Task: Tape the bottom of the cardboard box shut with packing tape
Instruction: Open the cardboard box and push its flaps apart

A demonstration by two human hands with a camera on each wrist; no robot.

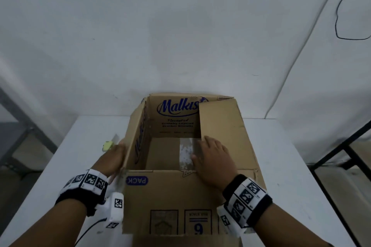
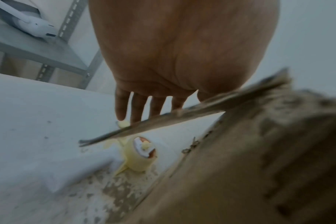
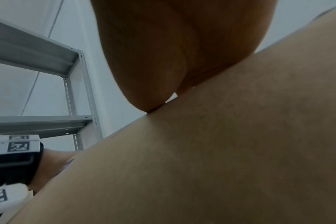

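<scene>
A brown cardboard box (image 1: 176, 196) printed "Malkist" stands on the white table with its open side up. A whitish strip of old tape (image 1: 185, 153) runs along its inner floor. My left hand (image 1: 117, 152) lies with straight fingers against the outside of the left flap (image 2: 182, 115), thumb hidden behind the cardboard. My right hand (image 1: 212, 152) rests flat, palm down, on the folded-in right flap (image 1: 222, 126). Only its palm (image 3: 173, 53) shows against the cardboard (image 3: 220, 151) in the right wrist view. A pale yellow tape roll (image 2: 142, 154) lies on the table beside the box, just past my left fingers (image 2: 123, 106).
The white table (image 1: 291, 166) reaches the wall behind the box. Grey metal shelving (image 2: 67, 60) stands to the left, with a white device (image 2: 34, 25) on one shelf. A black frame (image 1: 341, 156) stands at the right. A cable hangs on the wall (image 1: 339, 16).
</scene>
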